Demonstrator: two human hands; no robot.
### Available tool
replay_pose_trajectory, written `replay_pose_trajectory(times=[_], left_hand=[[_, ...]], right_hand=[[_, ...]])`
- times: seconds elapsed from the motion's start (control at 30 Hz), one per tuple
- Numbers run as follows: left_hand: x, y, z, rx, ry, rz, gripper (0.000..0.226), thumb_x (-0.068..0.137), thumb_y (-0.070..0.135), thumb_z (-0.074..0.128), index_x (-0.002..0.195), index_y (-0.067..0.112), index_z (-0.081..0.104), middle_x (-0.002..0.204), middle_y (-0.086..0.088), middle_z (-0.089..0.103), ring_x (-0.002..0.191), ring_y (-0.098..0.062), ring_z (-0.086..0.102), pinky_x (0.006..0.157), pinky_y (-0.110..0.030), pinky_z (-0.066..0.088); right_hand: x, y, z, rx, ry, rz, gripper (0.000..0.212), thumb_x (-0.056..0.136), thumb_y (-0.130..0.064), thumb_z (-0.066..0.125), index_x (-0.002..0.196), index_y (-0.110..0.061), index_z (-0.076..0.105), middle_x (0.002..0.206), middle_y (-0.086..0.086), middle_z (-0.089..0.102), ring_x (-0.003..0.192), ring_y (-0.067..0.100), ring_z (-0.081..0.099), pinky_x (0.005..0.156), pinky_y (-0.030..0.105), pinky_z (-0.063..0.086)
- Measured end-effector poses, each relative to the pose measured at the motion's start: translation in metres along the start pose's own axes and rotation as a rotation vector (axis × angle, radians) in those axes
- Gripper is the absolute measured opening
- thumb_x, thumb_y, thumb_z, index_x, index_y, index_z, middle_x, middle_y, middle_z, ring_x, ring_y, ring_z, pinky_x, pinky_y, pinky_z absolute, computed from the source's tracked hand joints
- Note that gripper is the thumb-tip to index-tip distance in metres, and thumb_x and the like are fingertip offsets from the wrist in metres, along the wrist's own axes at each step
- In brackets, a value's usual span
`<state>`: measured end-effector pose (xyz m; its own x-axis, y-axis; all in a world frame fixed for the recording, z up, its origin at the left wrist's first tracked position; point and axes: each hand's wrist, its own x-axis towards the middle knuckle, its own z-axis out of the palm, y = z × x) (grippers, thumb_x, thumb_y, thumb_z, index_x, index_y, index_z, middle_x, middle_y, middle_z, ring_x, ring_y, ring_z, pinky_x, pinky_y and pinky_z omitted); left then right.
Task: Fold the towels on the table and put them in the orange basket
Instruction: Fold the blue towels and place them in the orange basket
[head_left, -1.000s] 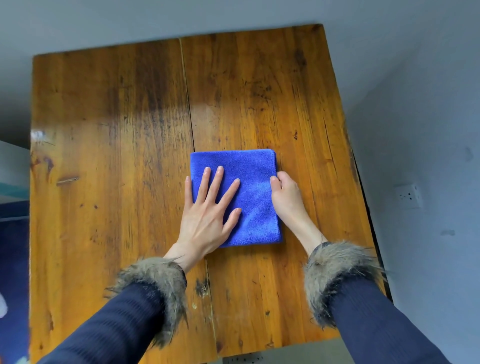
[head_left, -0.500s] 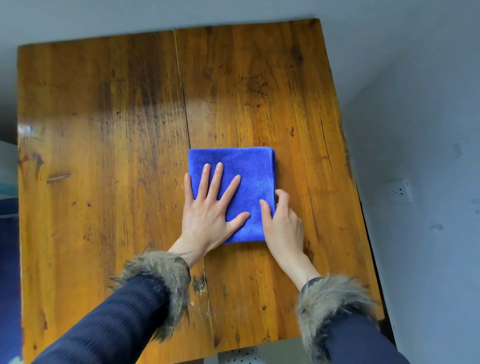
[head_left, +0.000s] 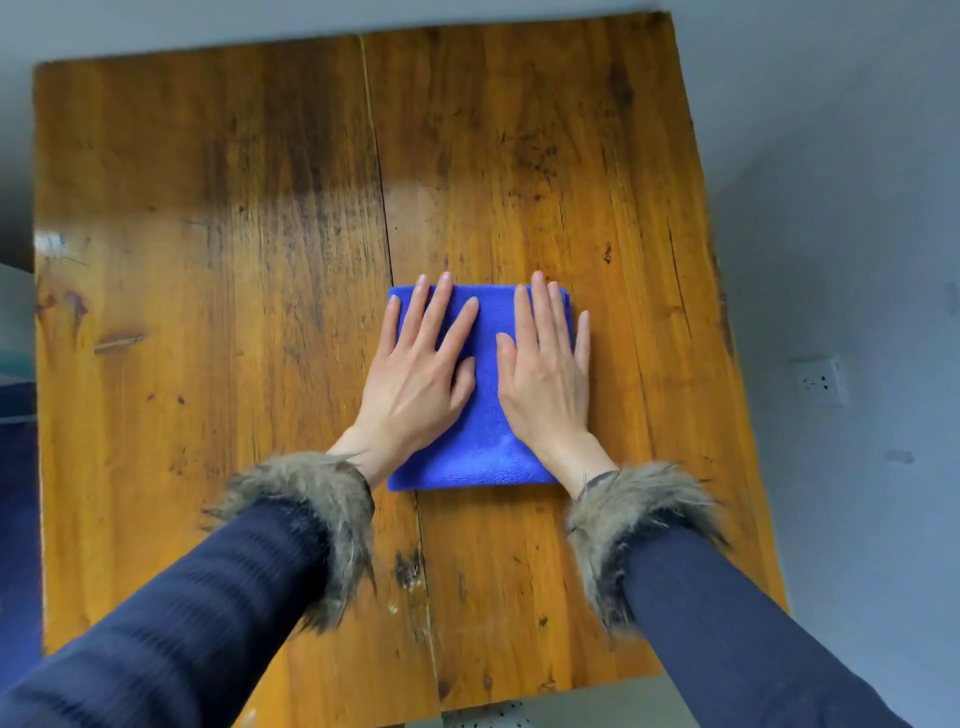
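Worn, scratched brown wooden table (head_left: 218, 312) filled the frame; at its centre lay a folded blue microfibre towel (head_left: 478, 457). Left hand (head_left: 415, 379) and right hand (head_left: 548, 384) pressed flat on it, fingers straight, gripping nothing. Soft, light, limp, it would best be pinched along its edges.

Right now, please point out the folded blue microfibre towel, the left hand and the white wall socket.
folded blue microfibre towel (head_left: 483, 447), head view, bare near part between the wrists.
left hand (head_left: 415, 379), head view, back of the hand.
white wall socket (head_left: 821, 382), head view, middle of the faceplate.
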<state>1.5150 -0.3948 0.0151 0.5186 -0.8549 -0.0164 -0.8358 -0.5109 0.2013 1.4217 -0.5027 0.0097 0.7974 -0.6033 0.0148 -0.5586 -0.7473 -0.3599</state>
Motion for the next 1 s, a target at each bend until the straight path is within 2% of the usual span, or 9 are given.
replay_pose_trajectory(times=[0.23,0.4,0.53,0.7,0.77,0.83,0.9,1.0], left_hand=[[0.0,-0.004,0.008,0.027,-0.009,-0.006,0.057,0.092,0.04,0.033,0.143,0.015,0.031,0.153,-0.014,0.023,0.143,-0.031,0.016,0.115,-0.051,0.01],[-0.017,0.004,0.0,0.023,-0.025,-0.034,0.061,0.09,0.049,0.036,0.144,0.022,0.029,0.155,-0.013,0.018,0.143,-0.03,0.012,0.114,-0.054,0.005],[-0.057,0.014,0.005,0.005,-0.056,-0.011,0.062,0.089,0.053,0.037,0.144,0.025,0.03,0.154,-0.01,0.019,0.143,-0.03,0.012,0.112,-0.056,0.013],[-0.056,0.015,0.007,0.015,-0.152,-0.027,0.061,0.09,0.053,0.031,0.145,0.025,0.026,0.155,-0.01,0.019,0.143,-0.032,0.012,0.112,-0.058,0.015],[-0.055,0.014,0.001,-0.027,-0.157,-0.014,0.058,0.091,0.049,0.03,0.143,0.024,0.031,0.154,-0.011,0.021,0.142,-0.033,0.015,0.111,-0.058,0.015],[-0.059,0.011,-0.005,-0.147,-0.088,-0.042,0.052,0.092,0.04,0.033,0.139,0.018,0.038,0.152,-0.012,0.027,0.141,-0.032,0.02,0.112,-0.053,0.018],[-0.063,0.009,-0.014,-0.294,0.044,-0.171,0.047,0.091,0.03,0.039,0.133,0.011,0.045,0.145,-0.014,0.038,0.136,-0.032,0.031,0.11,-0.046,0.028],[-0.06,0.004,-0.019,-0.541,0.157,-0.578,0.043,0.089,0.019,0.053,0.13,0.009,0.046,0.129,-0.014,0.047,0.117,-0.03,0.045,0.098,-0.041,0.038]], right_hand=[[0.003,0.014,0.01,-0.012,-0.026,-0.017,0.055,0.095,-0.034,0.025,0.144,-0.009,0.03,0.153,0.009,0.027,0.143,0.021,0.021,0.116,0.048,0.011],[-0.013,0.014,-0.003,-0.06,-0.068,-0.036,0.056,0.095,-0.034,0.024,0.148,-0.015,0.018,0.156,0.008,0.015,0.145,0.021,0.01,0.115,0.05,0.002],[-0.053,0.017,-0.006,-0.077,-0.108,-0.137,0.054,0.095,-0.033,0.03,0.146,-0.015,0.025,0.155,0.01,0.021,0.144,0.021,0.011,0.115,0.05,0.005],[-0.056,0.021,-0.005,-0.044,-0.147,-0.103,0.054,0.094,-0.034,0.031,0.145,-0.016,0.029,0.154,0.007,0.023,0.143,0.019,0.011,0.115,0.048,0.005],[-0.053,0.018,-0.011,0.041,-0.118,-0.09,0.051,0.093,-0.031,0.035,0.14,-0.014,0.04,0.151,0.009,0.031,0.142,0.021,0.02,0.115,0.046,0.012],[-0.052,0.017,-0.021,0.174,0.003,-0.008,0.041,0.091,-0.023,0.043,0.127,-0.008,0.055,0.141,0.013,0.047,0.131,0.026,0.041,0.108,0.037,0.031],[-0.048,0.018,-0.037,0.316,0.044,0.205,0.033,0.092,-0.018,0.049,0.121,-0.005,0.058,0.127,0.012,0.055,0.117,0.025,0.053,0.097,0.024,0.036],[-0.032,0.026,-0.053,0.46,-0.178,0.62,0.037,0.091,-0.028,0.056,0.123,-0.009,0.053,0.116,0.006,0.06,0.108,0.022,0.055,0.088,0.025,0.038]])
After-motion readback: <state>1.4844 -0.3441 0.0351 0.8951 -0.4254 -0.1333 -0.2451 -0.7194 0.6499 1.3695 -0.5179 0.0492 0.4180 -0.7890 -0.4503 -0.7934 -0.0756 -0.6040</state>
